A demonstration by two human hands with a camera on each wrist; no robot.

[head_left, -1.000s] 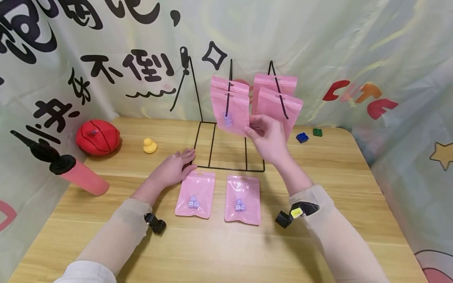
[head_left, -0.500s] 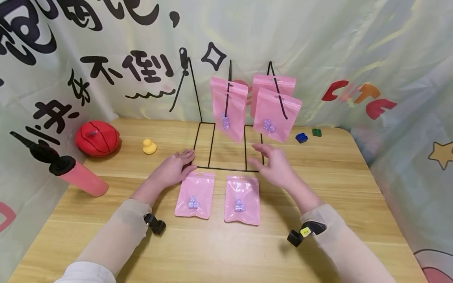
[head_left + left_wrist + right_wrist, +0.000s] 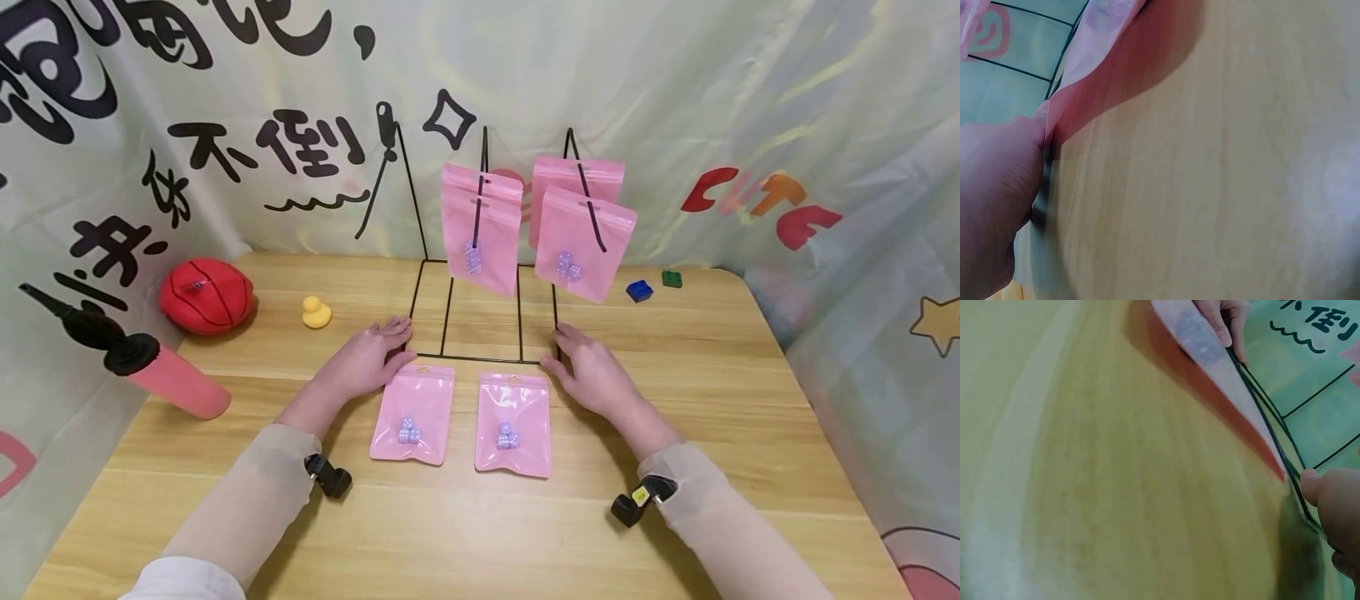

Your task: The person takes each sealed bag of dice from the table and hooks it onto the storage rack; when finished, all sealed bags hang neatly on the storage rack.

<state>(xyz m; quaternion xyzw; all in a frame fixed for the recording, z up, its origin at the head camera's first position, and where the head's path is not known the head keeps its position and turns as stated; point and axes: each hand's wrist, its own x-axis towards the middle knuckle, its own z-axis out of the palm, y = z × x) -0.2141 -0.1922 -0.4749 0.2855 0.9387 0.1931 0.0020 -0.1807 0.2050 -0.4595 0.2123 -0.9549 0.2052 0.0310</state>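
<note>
both hands flat on the wooden tabletop (image 3: 480, 533), left hand (image 3: 365, 360) and right hand (image 3: 596, 377) touching the black wire display rack's (image 3: 480, 312) base corners. fingers (image 3: 567, 337) straight, holding nothing. two flat pink plastic pouches (image 3: 414, 414) lying between.

The person wears thin, half-transparent beige sleeves (image 3: 247, 500) over both arms, and a small black camera (image 3: 330, 477) at each wrist; the right one (image 3: 633, 502) has a yellow label.

A staged play corner is showing here: a printed cartoon backdrop (image 3: 675, 100) is hanging round a wooden table (image 3: 480, 533) bearing a toy basketball (image 3: 207, 295), rubber duck (image 3: 316, 312) and building bricks (image 3: 640, 291).
</note>
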